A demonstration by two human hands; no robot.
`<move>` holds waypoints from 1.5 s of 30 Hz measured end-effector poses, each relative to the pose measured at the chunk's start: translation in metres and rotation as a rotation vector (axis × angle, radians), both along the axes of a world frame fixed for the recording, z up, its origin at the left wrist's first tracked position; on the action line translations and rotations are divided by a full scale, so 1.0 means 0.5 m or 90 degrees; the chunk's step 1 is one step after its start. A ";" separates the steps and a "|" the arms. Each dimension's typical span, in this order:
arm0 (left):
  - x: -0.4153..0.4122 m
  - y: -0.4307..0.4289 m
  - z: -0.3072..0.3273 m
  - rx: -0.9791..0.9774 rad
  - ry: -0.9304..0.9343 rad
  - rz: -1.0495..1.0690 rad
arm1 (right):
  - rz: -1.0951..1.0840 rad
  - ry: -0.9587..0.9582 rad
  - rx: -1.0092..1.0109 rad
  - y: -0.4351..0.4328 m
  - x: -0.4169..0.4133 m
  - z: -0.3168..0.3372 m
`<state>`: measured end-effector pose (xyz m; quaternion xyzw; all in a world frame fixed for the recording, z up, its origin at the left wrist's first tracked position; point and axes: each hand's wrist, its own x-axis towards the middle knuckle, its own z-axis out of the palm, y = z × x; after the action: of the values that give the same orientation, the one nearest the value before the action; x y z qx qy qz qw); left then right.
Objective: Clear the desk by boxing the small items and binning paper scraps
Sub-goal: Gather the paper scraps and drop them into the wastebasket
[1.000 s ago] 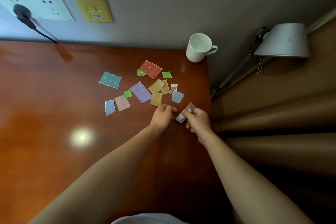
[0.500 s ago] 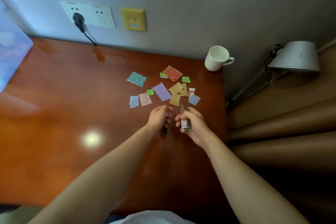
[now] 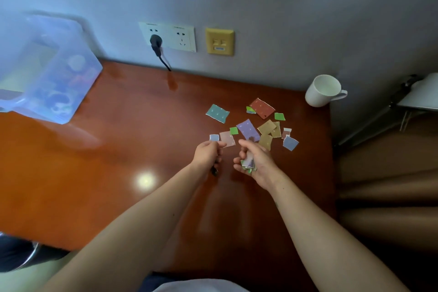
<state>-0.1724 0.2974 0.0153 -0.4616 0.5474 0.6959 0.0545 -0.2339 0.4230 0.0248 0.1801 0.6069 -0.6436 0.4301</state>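
Several coloured paper scraps lie on the red-brown desk [image 3: 118, 161] near its right edge: a teal scrap [image 3: 217, 113], a red scrap [image 3: 262, 108], a purple scrap [image 3: 247, 129], tan scraps [image 3: 266, 127] and a blue scrap [image 3: 290, 142]. My left hand [image 3: 207, 154] has its fingers curled and pinches the near corner of a pale pink scrap [image 3: 228, 138]. A small dark thing [image 3: 214, 170] shows under its palm; what it is I cannot tell. My right hand [image 3: 256, 161] is turned palm-up and grips a bunch of gathered scraps [image 3: 248, 164].
A clear plastic box [image 3: 47, 73] with items inside stands at the desk's back left. A white mug [image 3: 321, 91] sits in the back right corner. Wall sockets with a black plug [image 3: 156, 45] are behind. A lamp [image 3: 419, 96] and brown folds lie past the right edge.
The view has swung left and the plastic box has come into sight. My right hand has turned palm-up with its bunch of scraps. My left hand has moved left to the pink scrap.
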 end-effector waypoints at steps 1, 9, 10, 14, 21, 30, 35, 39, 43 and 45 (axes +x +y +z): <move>-0.004 -0.012 -0.003 -0.013 -0.001 -0.016 | -0.009 0.001 0.016 -0.011 -0.004 -0.003; -0.051 -0.096 -0.053 -0.230 -0.053 -0.220 | 0.112 0.169 0.265 -0.071 -0.038 -0.060; -0.056 -0.103 -0.062 -0.249 -0.063 -0.256 | 0.121 0.190 0.294 -0.079 -0.041 -0.071; -0.070 -0.122 -0.090 -0.361 -0.091 -0.380 | 0.182 0.287 0.435 -0.108 -0.052 -0.105; -0.062 -0.145 -0.127 -0.493 -0.111 -0.488 | 0.301 0.383 0.597 -0.133 -0.044 -0.110; -0.068 -0.143 -0.129 -0.465 -0.101 -0.447 | 0.300 0.366 0.558 -0.150 -0.053 -0.120; -0.071 -0.144 -0.129 -0.408 -0.101 -0.387 | 0.315 0.325 0.549 -0.147 -0.059 -0.121; -0.073 -0.150 -0.130 -0.392 -0.096 -0.384 | 0.339 0.355 0.556 -0.144 -0.057 -0.119; -0.084 -0.143 -0.123 -0.402 -0.098 -0.430 | 0.358 0.371 0.576 -0.125 -0.062 -0.117; -0.093 -0.134 -0.122 -0.414 -0.094 -0.476 | 0.361 0.384 0.571 -0.120 -0.062 -0.116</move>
<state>-0.2187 0.2303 -0.0457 -0.2748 0.8587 0.3875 0.1922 -0.2651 0.3633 -0.0332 -0.0150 0.9383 -0.2079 0.2761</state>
